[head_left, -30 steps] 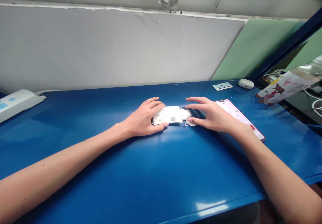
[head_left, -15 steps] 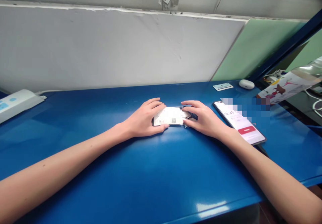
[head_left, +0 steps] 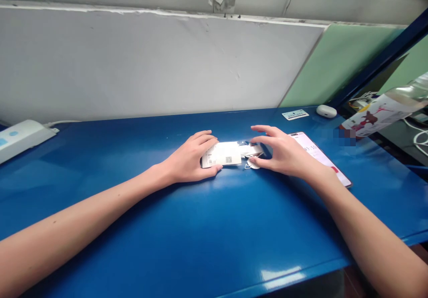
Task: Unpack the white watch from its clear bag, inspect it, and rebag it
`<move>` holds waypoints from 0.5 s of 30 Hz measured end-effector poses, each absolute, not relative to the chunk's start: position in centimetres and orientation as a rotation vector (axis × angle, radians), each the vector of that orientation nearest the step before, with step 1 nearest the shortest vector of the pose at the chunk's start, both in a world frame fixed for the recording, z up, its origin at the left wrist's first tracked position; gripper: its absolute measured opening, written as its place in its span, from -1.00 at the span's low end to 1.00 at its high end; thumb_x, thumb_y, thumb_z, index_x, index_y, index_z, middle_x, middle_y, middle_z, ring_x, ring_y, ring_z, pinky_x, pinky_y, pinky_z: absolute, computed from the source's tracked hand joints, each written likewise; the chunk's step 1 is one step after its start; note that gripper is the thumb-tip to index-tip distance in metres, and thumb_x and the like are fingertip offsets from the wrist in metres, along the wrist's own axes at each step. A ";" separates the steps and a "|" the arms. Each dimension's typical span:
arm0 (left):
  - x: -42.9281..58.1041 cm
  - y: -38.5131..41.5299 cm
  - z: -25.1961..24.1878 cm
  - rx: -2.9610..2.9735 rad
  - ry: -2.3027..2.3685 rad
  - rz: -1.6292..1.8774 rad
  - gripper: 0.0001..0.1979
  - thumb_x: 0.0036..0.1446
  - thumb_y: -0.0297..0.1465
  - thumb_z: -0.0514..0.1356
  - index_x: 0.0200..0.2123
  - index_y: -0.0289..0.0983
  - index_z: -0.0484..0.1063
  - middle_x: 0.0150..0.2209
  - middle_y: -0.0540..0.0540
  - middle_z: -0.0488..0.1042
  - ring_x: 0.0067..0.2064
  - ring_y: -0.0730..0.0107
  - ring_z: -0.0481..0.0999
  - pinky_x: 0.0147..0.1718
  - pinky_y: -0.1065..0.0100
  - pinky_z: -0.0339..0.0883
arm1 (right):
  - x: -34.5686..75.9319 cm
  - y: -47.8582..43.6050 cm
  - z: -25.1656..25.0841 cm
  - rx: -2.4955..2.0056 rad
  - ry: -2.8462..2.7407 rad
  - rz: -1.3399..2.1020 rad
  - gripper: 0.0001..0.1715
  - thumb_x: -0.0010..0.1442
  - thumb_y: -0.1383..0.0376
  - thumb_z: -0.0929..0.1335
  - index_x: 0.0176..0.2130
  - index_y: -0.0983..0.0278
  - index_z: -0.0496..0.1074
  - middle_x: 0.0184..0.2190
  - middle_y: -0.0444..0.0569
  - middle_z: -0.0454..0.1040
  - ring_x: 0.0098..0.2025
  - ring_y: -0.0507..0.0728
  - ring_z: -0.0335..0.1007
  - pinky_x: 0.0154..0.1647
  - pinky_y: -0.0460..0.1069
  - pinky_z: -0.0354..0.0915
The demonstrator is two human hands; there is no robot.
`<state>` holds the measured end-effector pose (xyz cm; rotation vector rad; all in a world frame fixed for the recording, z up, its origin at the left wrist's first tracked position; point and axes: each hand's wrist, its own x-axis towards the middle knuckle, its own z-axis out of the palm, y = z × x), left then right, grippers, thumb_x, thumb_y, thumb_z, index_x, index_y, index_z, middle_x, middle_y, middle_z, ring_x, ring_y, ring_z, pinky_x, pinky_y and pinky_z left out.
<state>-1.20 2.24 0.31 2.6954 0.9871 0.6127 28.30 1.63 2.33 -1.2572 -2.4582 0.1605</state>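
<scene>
A small flat device with a white label [head_left: 223,154] lies on the blue table [head_left: 200,226] at its middle. My left hand [head_left: 190,157] clasps its left end, thumb on the near edge and fingers on the far edge. My right hand [head_left: 284,153] is at the device's right end, fingers spread above it and thumb near a small white round piece [head_left: 253,164] on the table. What the right fingertips pinch is hidden.
A phone [head_left: 321,155] with a lit screen lies just right of my right hand, partly under my wrist. Farther back sit a small card [head_left: 295,114] and a white earbud case [head_left: 327,111]. A white power strip [head_left: 20,137] is at the far left. A bottle [head_left: 384,110] lies at right.
My right hand lifted its fingers and drew slightly right from the device's end, covering part of the phone again. The white round piece shows once more. My left hand stayed put.
</scene>
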 end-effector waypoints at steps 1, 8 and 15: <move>-1.2 2.2 0.3 2.690 0.982 0.620 -0.46 0.16 -0.14 0.24 0.11 -0.34 0.37 0.10 -0.34 0.45 0.30 -0.17 0.24 0.22 -0.11 0.22 | 28.2 1.6 2.2 -1.237 -2.460 0.169 -0.55 0.14 0.12 0.46 -0.01 0.24 0.53 0.28 0.20 0.31 0.23 0.42 0.33 0.17 0.32 0.34; -1.3 2.2 0.2 2.686 0.978 0.617 -0.42 0.14 -0.12 0.26 0.13 -0.34 0.37 0.12 -0.34 0.44 0.31 -0.17 0.24 0.22 -0.10 0.23 | 27.1 1.7 0.9 -1.110 -2.503 0.335 -0.62 0.30 0.17 0.35 0.06 0.24 0.49 0.20 0.17 0.40 0.22 0.31 0.35 0.20 0.24 0.34; -1.2 2.1 0.5 2.696 1.003 0.594 -0.44 0.13 -0.13 0.25 0.11 -0.36 0.39 0.11 -0.36 0.46 0.29 -0.19 0.26 0.22 -0.11 0.23 | 27.6 2.0 1.3 -1.096 -2.523 0.323 -0.67 0.33 0.22 0.31 0.04 0.23 0.46 0.10 0.15 0.46 0.10 0.30 0.43 0.09 0.20 0.41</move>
